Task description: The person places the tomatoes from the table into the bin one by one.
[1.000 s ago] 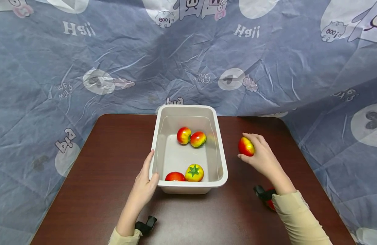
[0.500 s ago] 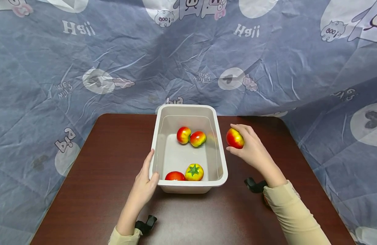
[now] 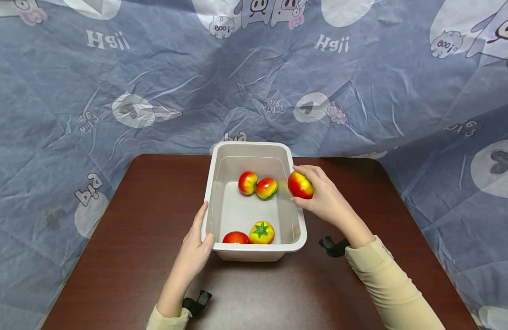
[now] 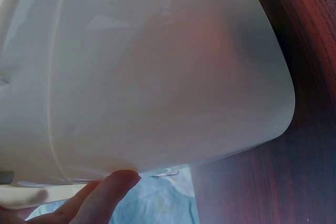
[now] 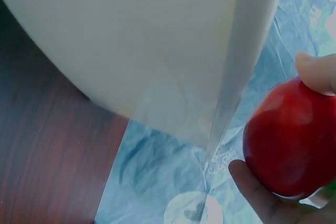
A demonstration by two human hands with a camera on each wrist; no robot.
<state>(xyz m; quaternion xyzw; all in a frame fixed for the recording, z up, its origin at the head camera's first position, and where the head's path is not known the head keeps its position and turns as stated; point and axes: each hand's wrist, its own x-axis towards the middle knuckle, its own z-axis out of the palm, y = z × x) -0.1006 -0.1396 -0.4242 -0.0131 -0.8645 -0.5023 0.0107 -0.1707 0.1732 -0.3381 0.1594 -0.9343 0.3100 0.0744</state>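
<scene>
My right hand (image 3: 325, 197) pinches a red-and-yellow tomato (image 3: 300, 185) between thumb and fingers, over the right rim of a pale grey plastic bin (image 3: 259, 246). Its smooth red side faces the right wrist camera, with a bit of green at its edge. My left hand (image 3: 196, 245) grips the bin's near left corner, the thumb at the rim and the fingers along the outer side. Inside the bin, two similar tomatoes (image 3: 266, 188) touch near the back. Close to the front wall lie a yellow tomato with a green leafy top (image 3: 262, 232) and a red one (image 3: 236, 237), partly hidden by the rim.
The bin stands on a dark brown table (image 3: 167, 197), near its back edge. A blue patterned cloth (image 3: 245, 87) hangs behind and beside the table. Black straps (image 3: 334, 246) sit on both wrists, above pale yellow sleeves.
My right hand has carried the tomato leftward from the table's right side to the bin's rim. A red object glimpsed under the right wrist is now hidden. The left hand and bin stay put.
</scene>
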